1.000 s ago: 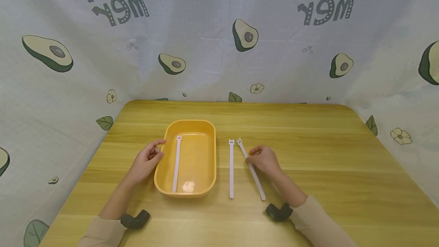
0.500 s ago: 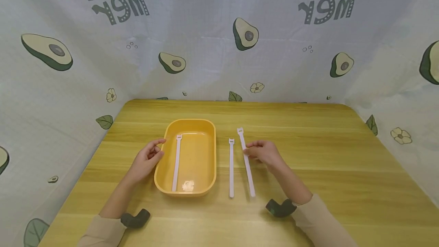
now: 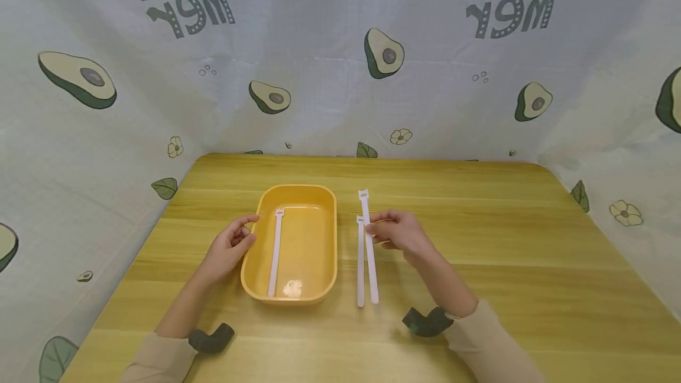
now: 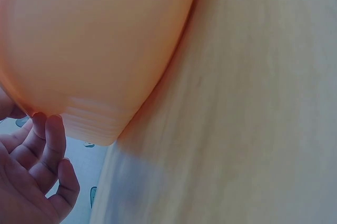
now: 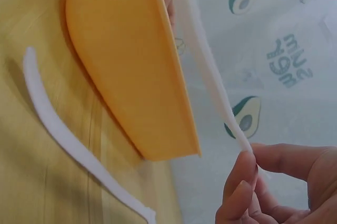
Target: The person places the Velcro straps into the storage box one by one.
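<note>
In the head view my left hand [image 3: 227,253] holds the left rim of a yellow plastic bin [image 3: 336,253]. The left wrist view shows curled fingertips [image 4: 54,124] at the bin's outer wall. My right hand [image 3: 400,234] pinches a white hook-and-loop cable tie [image 3: 372,270] between thumb and fingers, its slotted head pointing away from me. The right wrist view shows this tie [image 5: 202,50] raised beside the bin. A second white cable tie [image 3: 360,270] lies on the table just left of the held one. A third tie [image 3: 275,253] lies lengthwise inside the bin.
The wooden table [image 3: 479,217] has rounded far corners. A white curtain [image 3: 319,40] printed with avocados hangs behind it and at both sides. Dark curved pieces [image 3: 211,338] are worn at both wrists.
My right hand has lifted its cable tie and moved it left and away from me, turning it nearly straight beside the lying tie. My left hand stays at the bin.
</note>
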A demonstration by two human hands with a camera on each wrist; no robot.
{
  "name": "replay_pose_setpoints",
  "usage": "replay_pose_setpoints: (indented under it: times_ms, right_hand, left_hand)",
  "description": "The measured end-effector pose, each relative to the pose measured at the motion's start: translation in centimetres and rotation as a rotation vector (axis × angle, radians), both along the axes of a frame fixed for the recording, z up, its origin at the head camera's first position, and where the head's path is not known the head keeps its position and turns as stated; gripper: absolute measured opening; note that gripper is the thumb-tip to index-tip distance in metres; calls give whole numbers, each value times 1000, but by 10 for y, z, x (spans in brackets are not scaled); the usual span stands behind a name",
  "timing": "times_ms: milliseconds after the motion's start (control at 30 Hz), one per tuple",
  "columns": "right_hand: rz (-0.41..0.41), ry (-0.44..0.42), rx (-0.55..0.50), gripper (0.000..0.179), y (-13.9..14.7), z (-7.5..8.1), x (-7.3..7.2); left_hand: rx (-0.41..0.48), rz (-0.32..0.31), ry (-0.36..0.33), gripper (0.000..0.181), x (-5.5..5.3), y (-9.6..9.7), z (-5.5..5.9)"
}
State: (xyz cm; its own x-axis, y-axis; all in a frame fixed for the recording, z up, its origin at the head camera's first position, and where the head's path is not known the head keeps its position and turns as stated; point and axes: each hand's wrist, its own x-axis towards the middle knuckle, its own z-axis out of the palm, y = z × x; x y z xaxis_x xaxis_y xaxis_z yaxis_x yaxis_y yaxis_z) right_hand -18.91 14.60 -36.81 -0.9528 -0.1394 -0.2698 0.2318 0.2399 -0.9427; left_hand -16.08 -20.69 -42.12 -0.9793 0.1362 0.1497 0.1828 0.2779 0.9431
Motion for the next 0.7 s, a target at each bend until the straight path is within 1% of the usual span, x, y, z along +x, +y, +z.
replay_pose_setpoints:
  times_ms: [300,567,700]
  right_hand:
    - [23,12,-73,27,-17,8,-2]
    - [36,-6,-151,24,-32,11,-6]
    - [64,-6,-202,24,-40,10,-10]
  left_hand:
    - [13,-5,-4,36,2,0,5]
    - [17,-6,-7,36,1,1,3]
    - [17,-3,-8,36,1,0,3]
